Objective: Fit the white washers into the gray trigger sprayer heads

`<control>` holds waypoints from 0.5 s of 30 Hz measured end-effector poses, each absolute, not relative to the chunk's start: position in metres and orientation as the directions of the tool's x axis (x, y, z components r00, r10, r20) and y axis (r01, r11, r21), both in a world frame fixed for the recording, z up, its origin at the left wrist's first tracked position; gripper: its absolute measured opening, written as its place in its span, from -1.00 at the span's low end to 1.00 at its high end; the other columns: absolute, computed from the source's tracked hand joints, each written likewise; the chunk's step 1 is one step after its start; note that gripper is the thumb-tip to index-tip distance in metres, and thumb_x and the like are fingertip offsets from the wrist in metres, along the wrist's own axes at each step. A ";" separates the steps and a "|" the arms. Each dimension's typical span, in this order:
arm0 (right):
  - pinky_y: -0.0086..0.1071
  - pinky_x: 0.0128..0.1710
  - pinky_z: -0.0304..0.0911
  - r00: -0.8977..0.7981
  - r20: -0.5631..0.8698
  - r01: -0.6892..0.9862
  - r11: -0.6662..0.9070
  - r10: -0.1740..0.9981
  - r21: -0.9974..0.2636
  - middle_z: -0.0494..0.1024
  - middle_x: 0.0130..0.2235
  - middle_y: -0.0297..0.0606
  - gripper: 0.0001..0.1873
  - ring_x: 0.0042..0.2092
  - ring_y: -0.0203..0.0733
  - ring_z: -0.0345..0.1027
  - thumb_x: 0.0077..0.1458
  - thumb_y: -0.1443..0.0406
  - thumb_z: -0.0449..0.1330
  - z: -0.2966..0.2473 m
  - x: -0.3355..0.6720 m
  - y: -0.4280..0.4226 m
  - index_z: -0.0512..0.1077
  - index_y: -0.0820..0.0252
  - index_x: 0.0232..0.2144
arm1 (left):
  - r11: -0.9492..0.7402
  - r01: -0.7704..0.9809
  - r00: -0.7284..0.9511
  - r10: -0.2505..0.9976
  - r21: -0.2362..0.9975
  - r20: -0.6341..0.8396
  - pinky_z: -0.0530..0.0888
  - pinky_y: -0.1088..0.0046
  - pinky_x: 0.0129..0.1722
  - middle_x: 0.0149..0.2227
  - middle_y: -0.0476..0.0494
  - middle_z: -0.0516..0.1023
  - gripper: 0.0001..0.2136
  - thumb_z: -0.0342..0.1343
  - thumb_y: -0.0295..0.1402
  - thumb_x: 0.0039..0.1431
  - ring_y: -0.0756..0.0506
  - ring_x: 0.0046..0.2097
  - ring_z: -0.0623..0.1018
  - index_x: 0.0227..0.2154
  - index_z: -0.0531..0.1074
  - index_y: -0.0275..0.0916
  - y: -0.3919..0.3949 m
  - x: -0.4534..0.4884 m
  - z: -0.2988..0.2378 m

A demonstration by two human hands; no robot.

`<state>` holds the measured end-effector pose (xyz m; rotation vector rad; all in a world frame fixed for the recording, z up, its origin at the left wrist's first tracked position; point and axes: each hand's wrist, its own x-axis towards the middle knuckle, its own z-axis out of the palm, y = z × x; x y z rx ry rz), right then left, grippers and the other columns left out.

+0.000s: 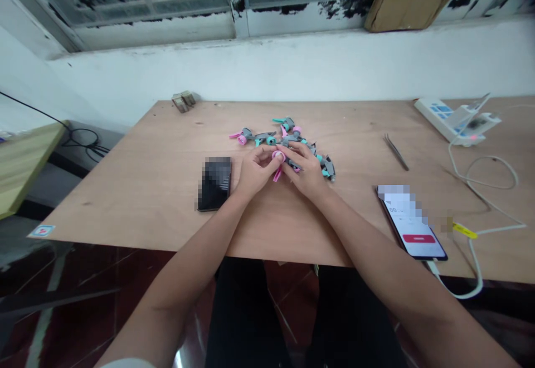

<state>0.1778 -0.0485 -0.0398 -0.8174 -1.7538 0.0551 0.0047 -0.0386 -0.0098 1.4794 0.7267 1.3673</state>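
Note:
A small pile of grey plastic parts (292, 136) with pink and teal pieces lies on the wooden table (167, 173) just beyond my hands. Both hands meet over a pink-capped part (278, 159). My left hand (254, 172) pinches it from the left with curled fingers. My right hand (307, 170) grips it from the right, its fingers wrapped round the part's grey body. A pink stem sticks out below between the two hands.
A dark phone (214, 183) lies left of my hands. A lit phone (412, 226) on a white cable sits at the right front. Tweezers (396, 151), a white power strip (443, 118) and a small metal clip stack (184, 101) lie further back.

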 end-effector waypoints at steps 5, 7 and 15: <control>-0.03 0.22 0.58 -0.171 0.811 0.522 0.749 0.559 -0.407 0.56 0.20 -0.10 -0.55 0.20 0.00 0.54 0.46 0.26 0.17 -0.037 0.179 -0.051 0.55 -0.15 0.30 | -0.354 -0.192 0.194 0.901 0.915 0.389 0.61 0.45 -0.21 -0.26 -0.13 0.73 -0.58 0.52 -0.02 0.07 -0.05 -0.26 0.69 -0.27 0.56 -0.24 -0.043 0.004 -0.006; -0.04 0.19 0.60 -0.175 0.817 0.524 0.755 0.549 -0.395 0.56 0.21 -0.09 -0.55 0.21 0.00 0.54 0.46 0.28 0.17 -0.037 0.178 -0.051 0.55 -0.14 0.30 | -0.350 -0.186 0.194 0.903 0.918 0.383 0.55 0.48 -0.33 -0.32 -0.09 0.70 -0.60 0.51 -0.05 0.09 -0.01 -0.36 0.64 -0.27 0.54 -0.25 -0.044 0.004 -0.005; 0.01 0.22 0.58 -0.161 0.824 0.532 0.751 0.544 -0.392 0.56 0.20 -0.05 -0.56 0.21 0.02 0.53 0.45 0.29 0.19 -0.042 0.178 -0.048 0.58 -0.11 0.28 | -0.331 -0.191 0.201 0.908 0.924 0.367 0.51 0.51 -0.38 -0.38 -0.04 0.66 -0.65 0.49 -0.13 0.10 0.02 -0.41 0.58 -0.26 0.51 -0.24 -0.046 0.005 -0.004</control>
